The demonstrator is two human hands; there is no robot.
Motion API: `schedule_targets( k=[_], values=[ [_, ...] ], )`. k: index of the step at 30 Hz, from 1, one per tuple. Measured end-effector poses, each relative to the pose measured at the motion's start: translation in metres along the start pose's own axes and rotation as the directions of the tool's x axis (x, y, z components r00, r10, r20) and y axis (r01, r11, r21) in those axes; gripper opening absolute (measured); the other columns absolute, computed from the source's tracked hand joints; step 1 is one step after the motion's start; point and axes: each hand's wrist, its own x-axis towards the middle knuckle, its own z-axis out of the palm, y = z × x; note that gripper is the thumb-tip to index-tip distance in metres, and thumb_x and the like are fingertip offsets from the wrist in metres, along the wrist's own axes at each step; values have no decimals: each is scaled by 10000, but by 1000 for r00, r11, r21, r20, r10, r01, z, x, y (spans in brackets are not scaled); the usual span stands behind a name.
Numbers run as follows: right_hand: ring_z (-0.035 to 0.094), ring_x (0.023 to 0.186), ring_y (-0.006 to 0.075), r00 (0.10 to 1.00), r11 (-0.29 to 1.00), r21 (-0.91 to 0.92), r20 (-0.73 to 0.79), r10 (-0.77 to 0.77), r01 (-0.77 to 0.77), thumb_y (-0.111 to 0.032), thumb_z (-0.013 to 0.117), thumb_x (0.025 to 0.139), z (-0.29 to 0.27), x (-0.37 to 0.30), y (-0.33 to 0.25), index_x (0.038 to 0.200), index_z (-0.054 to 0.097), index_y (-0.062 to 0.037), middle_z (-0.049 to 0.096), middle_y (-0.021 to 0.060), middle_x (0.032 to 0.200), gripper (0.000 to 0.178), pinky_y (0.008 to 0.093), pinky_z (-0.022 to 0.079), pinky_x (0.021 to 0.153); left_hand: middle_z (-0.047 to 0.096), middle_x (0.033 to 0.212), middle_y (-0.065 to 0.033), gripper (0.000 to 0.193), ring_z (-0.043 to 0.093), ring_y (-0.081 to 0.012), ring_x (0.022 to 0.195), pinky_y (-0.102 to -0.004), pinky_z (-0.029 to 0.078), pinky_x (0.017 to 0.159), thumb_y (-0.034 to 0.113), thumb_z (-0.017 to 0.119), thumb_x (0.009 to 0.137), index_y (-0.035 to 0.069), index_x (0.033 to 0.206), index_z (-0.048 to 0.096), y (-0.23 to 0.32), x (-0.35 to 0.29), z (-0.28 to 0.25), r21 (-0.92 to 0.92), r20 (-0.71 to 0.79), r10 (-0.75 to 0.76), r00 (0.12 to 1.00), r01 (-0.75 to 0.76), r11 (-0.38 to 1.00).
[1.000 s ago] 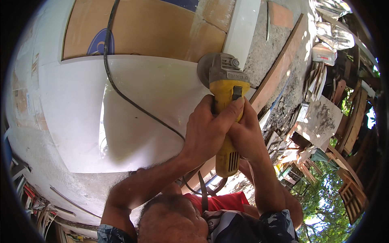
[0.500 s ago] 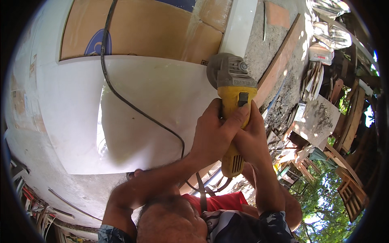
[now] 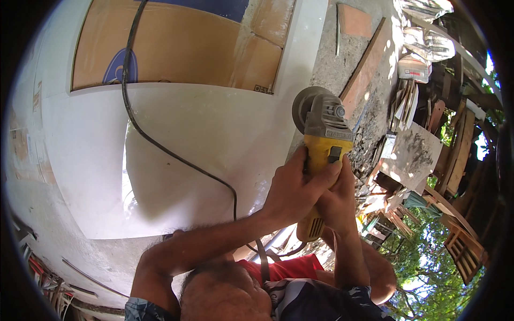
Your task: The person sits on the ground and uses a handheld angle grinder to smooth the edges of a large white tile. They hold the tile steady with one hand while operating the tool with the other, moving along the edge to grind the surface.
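A yellow and grey angle grinder [image 3: 323,152] is gripped in both my hands. My left hand [image 3: 297,187] closes round the left side of its body, with the thumb just below the black switch. Wrapped round the right side is my right hand [image 3: 340,200], partly crossed by the left. The grinder's round disc and guard [image 3: 308,107] sit at the right edge of a large white panel [image 3: 203,123]; contact cannot be made out. A black power cord [image 3: 174,157] crosses the panel and passes under my left forearm.
Brown cardboard [image 3: 176,45] shows through a rectangular opening in the panel. On the ground to the right lie a long wooden board [image 3: 364,67] and an orange-brown piece [image 3: 354,21]. Stacked scrap wood [image 3: 407,107] and filled bags [image 3: 428,43] line the far right.
The grinder, with both hands on it, has moved right and toward me, from over the panel's right-hand strip to its outer edge. The view has shifted slightly.
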Motion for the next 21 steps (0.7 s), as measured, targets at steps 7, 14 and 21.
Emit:
schedule_targets(
  k=[7, 14, 21],
  values=[
    [702, 1121, 169, 998, 998, -59, 58, -32, 35, -62, 772, 962, 9, 13, -5, 1407, 526, -15, 705, 104, 1222, 511, 343, 604, 953, 783, 1117, -226, 652, 801, -267, 1009, -401, 619, 889, 506, 762, 1060, -78, 1309, 613, -4, 2, -6, -35, -62, 59, 996, -62, 997],
    [699, 1049, 162, 986, 998, -47, 165, -37, 45, -88, 770, 951, 25, 44, -8, 1361, 549, 4, 704, 110, 1182, 475, 334, 610, 869, 770, 1110, -236, 685, 786, -257, 1002, -393, 611, 873, 562, 752, 1052, -83, 1237, 621, 12, 11, -29, 8, -170, 76, 983, -76, 997],
    [711, 1000, 172, 987, 995, -74, 157, -47, 59, -106, 768, 941, 33, 53, -4, 1358, 556, 11, 713, 118, 1165, 482, 344, 616, 838, 771, 1091, -237, 714, 784, -270, 983, -404, 609, 865, 596, 743, 1044, -87, 1222, 632, 11, 16, -37, 35, -194, 71, 978, -65, 997]
  ],
)
